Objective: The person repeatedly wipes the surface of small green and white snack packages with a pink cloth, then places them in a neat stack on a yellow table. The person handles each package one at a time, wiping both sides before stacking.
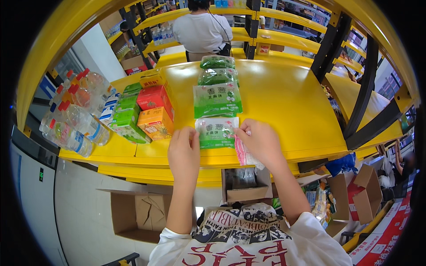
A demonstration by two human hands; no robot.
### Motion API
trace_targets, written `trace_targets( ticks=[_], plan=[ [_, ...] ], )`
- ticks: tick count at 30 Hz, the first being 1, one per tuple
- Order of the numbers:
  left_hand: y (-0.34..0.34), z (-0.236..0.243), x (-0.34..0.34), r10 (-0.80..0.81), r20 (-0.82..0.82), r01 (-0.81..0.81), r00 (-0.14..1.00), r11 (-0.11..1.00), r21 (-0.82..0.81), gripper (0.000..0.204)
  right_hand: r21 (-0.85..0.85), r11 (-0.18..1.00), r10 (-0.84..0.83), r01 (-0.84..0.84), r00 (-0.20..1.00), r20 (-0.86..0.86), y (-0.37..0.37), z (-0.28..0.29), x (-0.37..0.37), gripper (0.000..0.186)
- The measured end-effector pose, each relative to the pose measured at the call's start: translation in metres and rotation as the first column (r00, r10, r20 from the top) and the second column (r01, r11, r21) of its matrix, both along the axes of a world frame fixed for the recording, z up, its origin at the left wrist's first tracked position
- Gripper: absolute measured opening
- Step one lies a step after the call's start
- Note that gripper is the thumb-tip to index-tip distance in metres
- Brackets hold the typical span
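Yellow shelf: it spreads wide in front of the person, with clear bottles (84, 115) and drink cartons (133, 108) grouped to the left; the shelf (284, 106) carries the green packets toward its middle.
Packet column: it runs from the back toward the front edge. I'd call the rear part settled: the back packet (216, 62), the one before it (217, 77) and the larger-looking third packet (217, 99) lie with no hand on them. A green edge peeps from under the third, perhaps another pack beneath.
Front packet: this one (216, 133) lies flat between the two hands, nearest the shelf's edge. I'd judge it the unfinished piece, since both hands are at it. It looks glossy and pillow-shaped, pale above, green below, with dark lettering and a little cartoon face at right.
Right hand: fingers curled in at the packet's right edge, closed on the cloth, this hand (259, 139) bent low.
Left hand: thumb and forefinger nearly together at the left edge; whether this hand (183, 146) pinches the wrapper, I can't tell.
Cloth: pink-and-white, bunched beneath the right palm (242, 153).
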State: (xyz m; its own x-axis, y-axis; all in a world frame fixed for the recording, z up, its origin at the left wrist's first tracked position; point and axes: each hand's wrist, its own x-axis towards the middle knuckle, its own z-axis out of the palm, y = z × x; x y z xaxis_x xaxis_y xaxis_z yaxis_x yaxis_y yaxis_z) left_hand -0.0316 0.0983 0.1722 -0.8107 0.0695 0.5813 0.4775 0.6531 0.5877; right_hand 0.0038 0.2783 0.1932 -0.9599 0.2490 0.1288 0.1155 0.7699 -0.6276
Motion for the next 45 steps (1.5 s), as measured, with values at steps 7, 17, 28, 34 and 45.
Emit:
trace_targets(
  ticks=[7, 17, 28, 34, 45],
  plan=[
    [-0.001, -0.009, 0.077, -0.570, 0.222, 0.556, 0.791, 0.821, 0.126, 0.005, -0.461, 0.834, 0.312, -0.303, 0.948, -0.058, 0.011, -0.017, 0.079, 0.013],
    [0.079, -0.158, 0.041, -0.722, 0.691, -0.325, 0.026, 0.648, 0.689, 0.022, 0.521, 0.827, 0.150, -0.212, 0.976, 0.159, 0.013, -0.181, 0.033, 0.027],
    [0.076, -0.248, 0.022, -0.481, 0.861, -0.338, -0.167, 0.848, 0.408, 0.042, 0.227, 0.894, 0.271, -0.386, 0.870, 0.413, 0.036, -0.218, -0.002, 0.048],
    [0.077, -0.216, 0.063, -0.407, 0.912, -0.265, 0.044, 0.876, 0.404, 0.071, 0.092, 0.962, 0.146, -0.255, 0.774, 0.616, 0.024, -0.218, 0.024, 0.060],
    [0.064, -0.261, 0.080, -0.610, 0.771, -0.301, 0.180, 0.712, 0.634, 0.092, -0.045, 0.948, 0.290, -0.316, 0.793, 0.535, 0.016, -0.206, 0.050, 0.066]
  ],
)
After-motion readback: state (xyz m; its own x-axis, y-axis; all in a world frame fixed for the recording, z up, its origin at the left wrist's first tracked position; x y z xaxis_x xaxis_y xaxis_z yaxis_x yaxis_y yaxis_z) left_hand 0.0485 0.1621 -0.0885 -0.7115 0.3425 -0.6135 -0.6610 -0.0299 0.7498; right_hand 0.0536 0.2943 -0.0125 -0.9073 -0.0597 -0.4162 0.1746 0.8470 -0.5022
